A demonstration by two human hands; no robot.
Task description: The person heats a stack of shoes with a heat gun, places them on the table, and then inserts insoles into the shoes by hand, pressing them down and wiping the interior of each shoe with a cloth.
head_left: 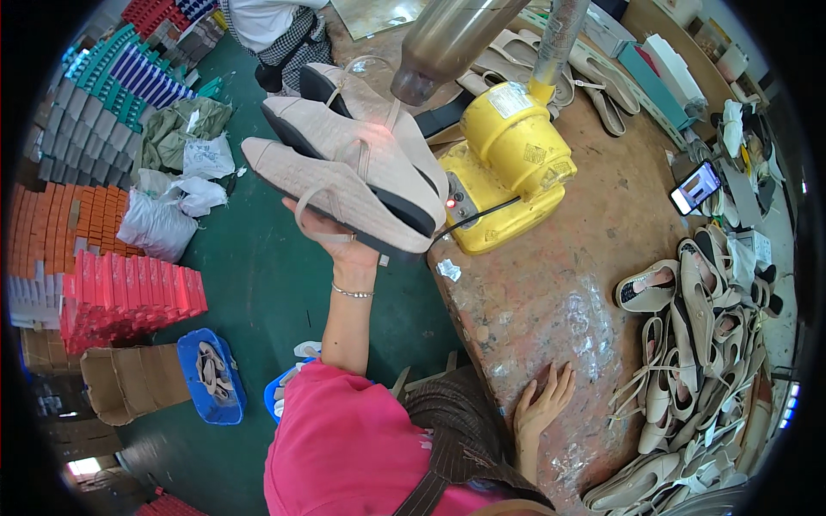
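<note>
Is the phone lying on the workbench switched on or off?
On. The phone lies on the workbench with its screen lit and showing a picture; what it shows is too small to tell.

3 beige shoes (344, 163) stacked, held aloft, soles dark.

The mottled brown workbench (551, 292) carries a yellow machine (508, 163), a phone (695, 187) and heaped beige shoes (697, 370).

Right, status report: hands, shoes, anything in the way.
Left hand raised, grip on three beige shoes under the metal nozzle. Right hand flat on the worktable, empty. Yellow machine close beside the shoes.
</note>
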